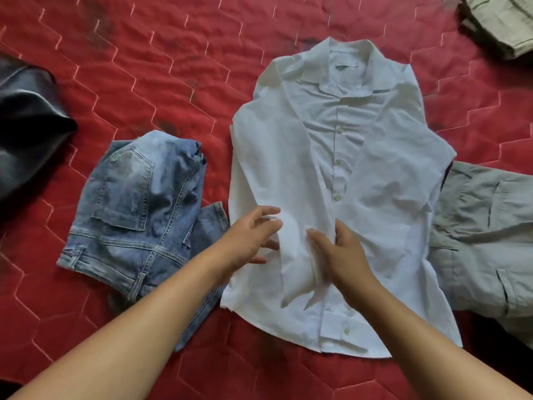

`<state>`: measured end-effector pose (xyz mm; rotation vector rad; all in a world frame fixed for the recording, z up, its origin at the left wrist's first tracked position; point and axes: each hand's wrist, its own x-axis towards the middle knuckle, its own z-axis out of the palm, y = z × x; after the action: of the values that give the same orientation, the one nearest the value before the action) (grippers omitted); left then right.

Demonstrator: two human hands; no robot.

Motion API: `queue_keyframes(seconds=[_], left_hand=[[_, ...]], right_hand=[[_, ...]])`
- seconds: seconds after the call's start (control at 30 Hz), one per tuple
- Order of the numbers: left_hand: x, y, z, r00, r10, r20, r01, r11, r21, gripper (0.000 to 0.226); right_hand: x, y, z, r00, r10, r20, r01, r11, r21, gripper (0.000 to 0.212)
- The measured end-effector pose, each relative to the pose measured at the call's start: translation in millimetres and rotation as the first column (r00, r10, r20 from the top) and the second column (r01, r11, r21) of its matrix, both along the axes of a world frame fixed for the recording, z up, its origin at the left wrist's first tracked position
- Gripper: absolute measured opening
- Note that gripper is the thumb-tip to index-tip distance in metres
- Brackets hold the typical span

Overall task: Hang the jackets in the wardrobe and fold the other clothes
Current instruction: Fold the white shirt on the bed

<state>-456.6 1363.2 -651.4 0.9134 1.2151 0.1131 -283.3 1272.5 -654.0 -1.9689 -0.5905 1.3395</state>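
Note:
A white button-up shirt (375,168) lies face up on the red quilted bed, collar away from me, both sides folded in toward the button line. A sleeve lies folded down over its lower middle. My left hand (251,236) hovers over the sleeve's left edge with fingers spread and relaxed. My right hand (343,255) rests flat on the sleeve near the button line. Crumpled blue jeans (138,215) lie to the left of the shirt. A black leather jacket (26,122) sits at the far left edge.
Grey-beige cargo trousers (484,235) lie to the right, partly under the shirt. A folded beige garment (501,21) sits in the top right corner. The red bedspread (173,53) stretches bare across the far side.

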Motion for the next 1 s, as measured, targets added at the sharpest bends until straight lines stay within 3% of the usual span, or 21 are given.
queue_keyframes(seconds=[0.07,0.13,0.23,0.3,0.33,0.4,0.47,0.53,0.8,0.87,0.93,1.0], left_hand=[[6.1,-4.7,-24.0,0.999,0.018,-0.050,-0.018,1.000,0.000,0.024],[8.2,-7.4,-48.3,0.993,0.088,-0.083,-0.091,0.995,-0.037,0.023],[6.6,-10.8,-71.7,0.992,0.087,-0.092,-0.086,0.996,0.018,0.027],[2.4,-17.0,-76.2,0.983,-0.048,-0.178,0.088,0.971,0.221,0.034],[-0.4,-22.4,-76.6,0.951,-0.148,-0.271,0.240,0.907,0.347,0.040],[-11.9,-35.0,-78.5,0.825,-0.290,-0.485,0.539,0.660,0.523,0.056],[-28.0,-43.9,-83.3,0.672,-0.319,-0.668,0.733,0.412,0.542,0.068],[-41.8,-48.5,-86.3,0.604,-0.244,-0.759,0.788,0.326,0.522,0.067],[-60.0,-48.5,-84.3,0.720,-0.080,-0.689,0.568,0.639,0.519,0.056],[-57.0,-58.5,-75.8,0.686,-0.023,-0.727,0.551,0.669,0.499,0.067],[-54.5,-75.0,-65.5,0.640,-0.038,-0.767,0.599,0.650,0.468,0.077],[-58.7,-93.8,-61.6,0.556,-0.106,-0.825,0.753,0.484,0.446,0.082]], right_hand=[[14.1,-18.3,-18.1,0.995,0.075,0.072,-0.061,0.981,-0.185,0.028],[26.4,-37.8,-38.1,0.990,0.142,0.025,-0.126,0.936,-0.329,0.026],[37.4,-57.5,-50.8,0.980,0.151,-0.128,-0.184,0.932,-0.311,0.020],[40.3,-64.7,-53.7,0.970,0.150,-0.190,-0.199,0.940,-0.277,0.028],[40.1,-68.4,-54.4,0.968,0.160,-0.194,-0.210,0.938,-0.276,0.029],[40.9,-76.4,-57.6,0.957,0.274,-0.095,-0.290,0.915,-0.281,0.025],[42.9,-82.6,-61.6,0.905,0.424,0.020,-0.395,0.859,-0.326,0.015],[43.7,-84.9,-59.6,0.877,0.478,0.046,-0.432,0.828,-0.357,0.011],[53.6,-96.1,-60.3,0.668,0.698,0.257,-0.527,0.688,-0.500,0.028],[63.6,-105.0,-59.1,0.626,0.663,0.411,-0.446,0.736,-0.509,0.032],[81.5,-119.0,-57.0,0.556,0.541,0.630,-0.326,0.840,-0.433,0.026],[101.9,-138.8,-53.5,0.392,0.519,0.759,-0.269,0.854,-0.445,0.027]])
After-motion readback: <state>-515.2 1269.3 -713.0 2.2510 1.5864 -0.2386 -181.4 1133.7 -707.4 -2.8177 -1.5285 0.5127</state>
